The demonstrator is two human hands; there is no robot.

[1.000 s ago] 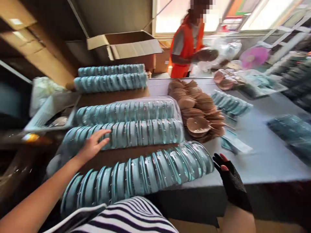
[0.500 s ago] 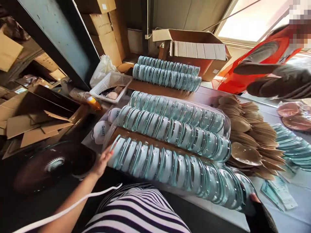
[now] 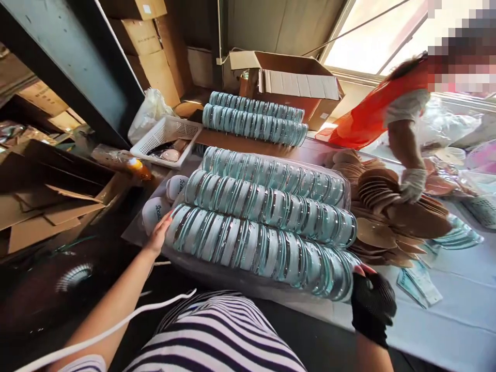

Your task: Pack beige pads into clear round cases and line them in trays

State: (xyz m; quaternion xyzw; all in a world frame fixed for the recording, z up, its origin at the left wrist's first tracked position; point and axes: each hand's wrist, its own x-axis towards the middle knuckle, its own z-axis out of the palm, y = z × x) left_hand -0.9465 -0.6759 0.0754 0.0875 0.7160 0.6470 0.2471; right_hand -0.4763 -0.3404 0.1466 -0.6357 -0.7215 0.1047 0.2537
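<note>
The nearest row of clear, teal-edged packs with white bands (image 3: pixel 248 248) lies across the near side of the table, held between my two hands. My bare left hand (image 3: pixel 158 235) presses on its left end, fingers fairly straight. At the right end, my right hand (image 3: pixel 372 302), in a black glove with bare fingertips, is curled against the last pack. Right behind lies a second row of the same packs (image 3: pixel 271 206), and beyond it a third row (image 3: pixel 271 175). White rounded pieces with dark lettering (image 3: pixel 153 213) sit beside my left hand.
Two more rows (image 3: pixel 253 124) stand farther back, before an open carton (image 3: pixel 298 82). A white basket (image 3: pixel 194 147) is at the back left. On the right, a co-worker's gloved hand (image 3: pixel 413 185) touches fanned brown oval pieces (image 3: pixel 375 235). A white cord (image 3: pixel 116 328) crosses my left arm.
The nearest row has become shorter and moved up against the second row. My right hand has come inward with its right end. The co-worker's brown pieces have come down onto the pile.
</note>
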